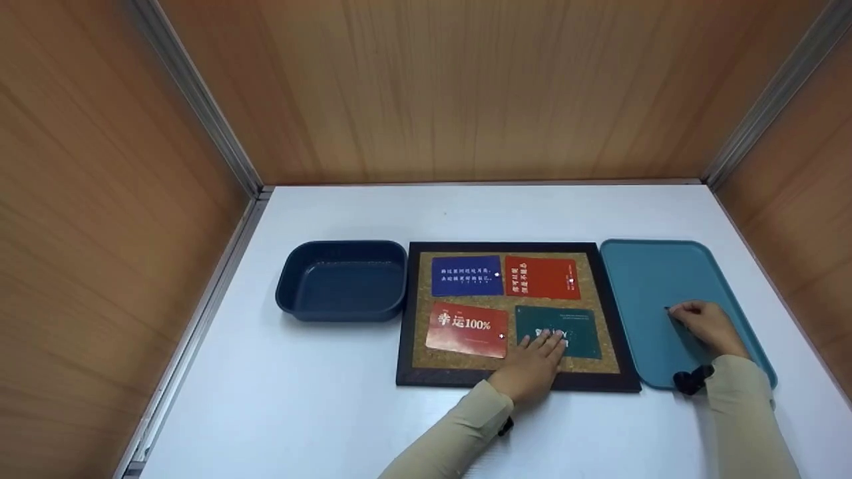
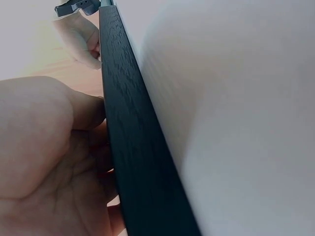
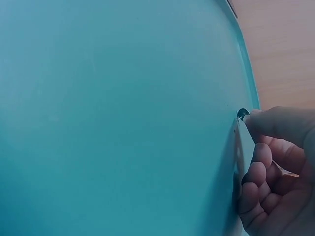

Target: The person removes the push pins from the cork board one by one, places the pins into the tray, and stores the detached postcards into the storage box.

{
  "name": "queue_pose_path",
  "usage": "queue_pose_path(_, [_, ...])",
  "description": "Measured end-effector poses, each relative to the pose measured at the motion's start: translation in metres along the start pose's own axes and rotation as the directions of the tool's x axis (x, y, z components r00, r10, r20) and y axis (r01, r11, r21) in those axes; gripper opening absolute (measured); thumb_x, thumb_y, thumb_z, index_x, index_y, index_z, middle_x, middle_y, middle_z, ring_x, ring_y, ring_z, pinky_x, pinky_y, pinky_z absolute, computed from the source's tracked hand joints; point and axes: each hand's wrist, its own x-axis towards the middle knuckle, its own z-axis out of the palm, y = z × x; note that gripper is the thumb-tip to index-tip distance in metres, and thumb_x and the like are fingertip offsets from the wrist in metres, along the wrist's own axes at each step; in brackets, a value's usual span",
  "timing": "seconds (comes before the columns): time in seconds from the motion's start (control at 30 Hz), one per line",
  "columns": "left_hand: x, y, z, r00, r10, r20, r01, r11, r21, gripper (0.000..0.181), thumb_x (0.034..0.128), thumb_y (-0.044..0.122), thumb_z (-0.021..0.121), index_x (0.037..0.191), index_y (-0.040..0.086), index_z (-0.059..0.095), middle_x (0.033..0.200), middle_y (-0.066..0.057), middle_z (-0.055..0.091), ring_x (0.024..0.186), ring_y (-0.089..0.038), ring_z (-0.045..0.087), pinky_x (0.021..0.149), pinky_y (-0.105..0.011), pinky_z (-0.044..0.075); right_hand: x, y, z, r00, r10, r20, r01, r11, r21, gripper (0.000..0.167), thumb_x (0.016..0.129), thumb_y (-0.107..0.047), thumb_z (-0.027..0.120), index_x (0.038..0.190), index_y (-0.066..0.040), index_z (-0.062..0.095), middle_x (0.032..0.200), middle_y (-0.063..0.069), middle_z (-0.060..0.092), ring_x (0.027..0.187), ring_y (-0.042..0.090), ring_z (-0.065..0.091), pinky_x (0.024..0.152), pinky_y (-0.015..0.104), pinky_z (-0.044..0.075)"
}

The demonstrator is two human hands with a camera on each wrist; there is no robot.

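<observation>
My left hand (image 1: 531, 369) lies with its fingers extended on a green card (image 1: 579, 326), covering part of its print. That card rests at the lower right of a framed cork board (image 1: 469, 378). Over the teal tray (image 1: 639, 279), my right hand (image 1: 709, 326) pinches a small thumbtack (image 3: 243, 114) between thumb and index finger. A blue card (image 1: 466, 283), a red card (image 1: 542, 269) and a pinkish-red card (image 1: 466, 342) also lie on the cork, each with a small shiny tack near its right edge. The left wrist view shows the palm beside the dark frame.
A deep navy dish (image 1: 341, 313) stands against the board's left side. The tray adjoins its right side. All sit on a white table (image 1: 299, 412), bounded by wood-grain panels (image 1: 452, 93) at the back and both sides.
</observation>
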Motion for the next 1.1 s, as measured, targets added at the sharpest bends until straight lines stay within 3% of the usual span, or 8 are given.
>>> queue_pose_path(0.2, [0.0,0.0,-0.001,1.0,-0.001,-0.002,0.001,1.0,-0.014,0.049,0.1054,0.036,0.027,0.153,0.025,0.023,0.16,0.011,0.017,0.148,-0.009,0.016,0.12,-0.032,0.022,0.0,-0.001,-0.001,1.0,0.002,-0.005,-0.002,1.0,0.006,0.056,0.1,-0.036,0.046,0.12,0.015,0.055,0.106,0.021,0.06,0.081,0.015,0.05,0.065,0.026,0.045])
queue_pose_path(0.53, [0.0,0.0,-0.002,1.0,0.0,-0.007,0.001,1.0,0.009,0.049,0.1054,0.037,0.026,0.153,0.025,0.025,0.159,0.011,0.02,0.147,-0.008,0.017,0.12,-0.03,0.023,-0.003,-0.006,-0.005,1.0,0.013,0.016,-0.013,0.999,0.046,0.062,0.1,-0.041,0.044,0.127,0.015,0.05,0.12,0.027,0.055,0.086,0.006,0.051,0.069,0.019,0.046])
queue_pose_path(0.7, [-0.002,0.001,-0.001,1.0,0.001,-0.005,-0.001,1.0,-0.014,0.049,0.1057,0.037,0.024,0.153,0.025,0.026,0.159,0.011,0.02,0.148,-0.009,0.017,0.12,-0.031,0.023,-0.004,-0.008,-0.006,0.999,0.013,0.039,-0.015,0.999,0.045,0.065,0.1,-0.043,0.042,0.13,0.015,0.047,0.123,0.029,0.053,0.09,0.01,0.053,0.071,0.02,0.046])
queue_pose_path(0.97, [-0.003,0.0,-0.002,1.0,-0.004,-0.004,0.004,1.0,-0.029,0.049,0.1056,0.037,0.025,0.153,0.025,0.025,0.16,0.01,0.02,0.148,-0.01,0.017,0.12,-0.032,0.023,-0.005,-0.022,-0.007,0.998,-0.036,0.048,0.034,0.998,0.054,0.065,0.101,-0.044,0.04,0.131,0.013,0.047,0.117,0.024,0.057,0.089,0.01,0.054,0.07,0.02,0.049])
queue_pose_path(1.1, [-0.002,0.0,-0.003,1.0,-0.003,-0.005,0.003,0.999,-0.034,0.049,0.1055,0.038,0.025,0.153,0.025,0.025,0.16,0.01,0.02,0.148,-0.01,0.017,0.12,-0.032,0.023,-0.005,-0.03,-0.008,0.997,-0.057,0.053,0.054,0.997,0.062,0.066,0.101,-0.045,0.04,0.132,0.013,0.047,0.12,0.027,0.057,0.088,0.006,0.056,0.07,0.018,0.05])
